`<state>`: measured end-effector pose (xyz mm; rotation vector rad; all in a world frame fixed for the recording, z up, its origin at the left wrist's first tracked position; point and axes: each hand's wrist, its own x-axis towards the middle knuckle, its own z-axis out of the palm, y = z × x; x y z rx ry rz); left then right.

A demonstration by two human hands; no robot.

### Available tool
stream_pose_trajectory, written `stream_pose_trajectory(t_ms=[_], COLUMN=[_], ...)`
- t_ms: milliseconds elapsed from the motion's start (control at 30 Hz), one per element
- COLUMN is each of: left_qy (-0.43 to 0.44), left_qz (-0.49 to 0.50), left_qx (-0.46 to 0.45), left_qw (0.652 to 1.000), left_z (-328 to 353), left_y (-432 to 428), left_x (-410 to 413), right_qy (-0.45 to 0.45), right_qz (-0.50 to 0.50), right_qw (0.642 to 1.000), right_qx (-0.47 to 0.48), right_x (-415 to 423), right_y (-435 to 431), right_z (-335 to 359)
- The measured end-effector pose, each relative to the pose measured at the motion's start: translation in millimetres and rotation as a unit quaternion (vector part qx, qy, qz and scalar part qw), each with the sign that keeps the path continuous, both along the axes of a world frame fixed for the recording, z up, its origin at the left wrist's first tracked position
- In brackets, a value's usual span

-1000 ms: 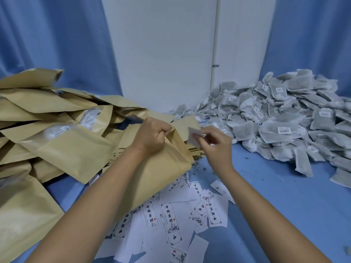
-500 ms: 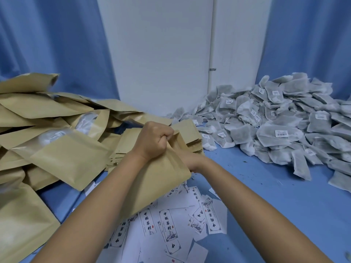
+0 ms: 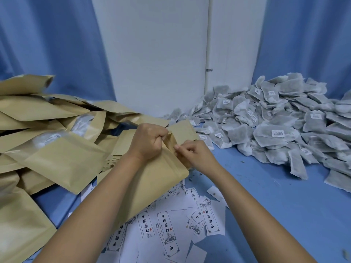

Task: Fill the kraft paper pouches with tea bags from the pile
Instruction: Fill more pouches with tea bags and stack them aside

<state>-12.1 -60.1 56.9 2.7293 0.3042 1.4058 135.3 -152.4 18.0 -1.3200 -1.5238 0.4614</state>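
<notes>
I hold a kraft paper pouch (image 3: 159, 179) upright in the middle of the view. My left hand (image 3: 149, 142) is clenched on its top edge. My right hand (image 3: 195, 154) pinches the same top edge from the right side, fingers curled. Whatever is inside the pouch is hidden. A large pile of grey-white tea bags (image 3: 275, 126) with small barcode labels lies at the right on the blue surface. A heap of kraft pouches (image 3: 47, 130), some with clear windows, lies at the left.
White printed label slips (image 3: 167, 228) lie scattered on the blue surface (image 3: 275, 205) below my hands. A stack of flat pouches (image 3: 117, 149) sits behind my left hand. Blue curtains and a white wall (image 3: 152, 54) close off the back.
One second ago my right hand held a small white piece near the pouch mouth. It then went down into the pouch, and now it is out again, pinching the pouch's top edge.
</notes>
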Motion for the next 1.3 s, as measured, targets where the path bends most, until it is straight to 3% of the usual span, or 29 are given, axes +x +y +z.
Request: stream_pose_trajectory(t_ms=[67,133,200,300,367,400,467,533,600,700,767,833,867,933,1000,1033,1067,1100,1133,1167,1267,1300], left_qy=[-0.01,-0.02,-0.011,-0.006,-0.014,-0.017,-0.001,0.048,0.12,0.202,0.211,0.177,0.15,0.085,0.0,-0.05,-0.111,-0.166,-0.206,-0.21,-0.203,-0.213], left_qz=[0.0,-0.013,-0.022,-0.023,-0.028,-0.026,-0.015,-0.008,-0.033,-0.089,-0.099,-0.065,-0.01,0.198,0.359,0.35,0.277,0.165,0.067,0.038,0.089,0.084], left_qx=[-0.005,-0.01,0.001,0.014,0.012,0.017,0.049,0.118,0.189,0.219,0.221,0.216,0.188,0.085,-0.159,-0.338,-0.526,-0.682,-0.764,-0.783,-0.727,-0.721], left_qw=[1.0,1.0,1.0,1.0,0.999,0.999,0.999,0.992,0.974,0.951,0.947,0.958,0.971,0.973,0.92,0.872,0.796,0.693,0.608,0.584,0.65,0.655], left_z=[-2.9,-4.5,-4.8,-1.9,1.6,3.7,7.0,4.1,-6.0,-22.3,-24.6,-29.1,-33.4,-45.6,-63.2,-70.7,-76.3,-81.9,-89.7,-98.4,-120.9,-124.5], left_y=[-1.4,-1.7,-1.6,-2.5,-2.8,-3.2,-5.0,-11.8,-24.7,-36.2,-32.7,-25.4,-21.8,-13.7,-9.7,-9.1,-9.6,-10.4,-8.5,-6.0,-2.3,-1.2], left_x=[1.5,3.1,3.0,-0.2,-2.1,-2.1,0.6,9.3,22.1,36.0,31.2,19.5,13.8,2.5,-7.8,-11.6,-14.0,-15.6,-15.7,-16.0,-14.7,-14.9], right_qy=[-0.137,-0.142,-0.034,0.171,0.167,0.177,0.26,0.337,0.4,0.429,0.442,0.509,0.562,0.664,0.718,0.737,0.754,0.766,0.767,0.754,0.679,0.66], right_qz=[0.047,0.111,0.131,-0.011,-0.11,-0.082,0.083,0.213,0.2,0.1,0.066,0.042,0.04,0.031,0.024,0.027,0.032,0.036,0.034,0.018,-0.083,-0.109], right_qw=[0.987,0.97,0.976,0.985,0.98,0.975,0.922,0.861,0.843,0.853,0.855,0.833,0.809,0.743,0.695,0.676,0.656,0.642,0.641,0.656,0.728,0.742], right_qx=[-0.066,-0.161,-0.17,-0.009,-0.025,-0.103,-0.274,-0.315,-0.3,-0.279,-0.262,-0.211,-0.168,-0.071,-0.02,-0.01,-0.008,-0.014,-0.022,-0.029,-0.043,-0.042], right_x=[-7.7,-14.0,-15.7,-5.3,11.4,17.9,21.3,15.3,5.0,-0.9,-0.8,1.7,3.9,8.9,9.6,8.5,6.9,4.4,2.6,3.1,14.1,19.5], right_y=[-3.0,-5.6,-7.6,-2.4,3.0,3.3,-0.3,-0.2,3.7,10.5,13.7,19.0,23.0,31.4,37.4,40.3,42.5,43.4,43.6,43.4,39.5,38.2], right_z=[4.9,9.1,13.3,17.5,15.6,14.0,10.9,14.4,21.0,23.7,20.1,14.1,10.1,-2.0,-18.5,-28.9,-39.3,-48.9,-57.9,-67.3,-91.3,-96.0])
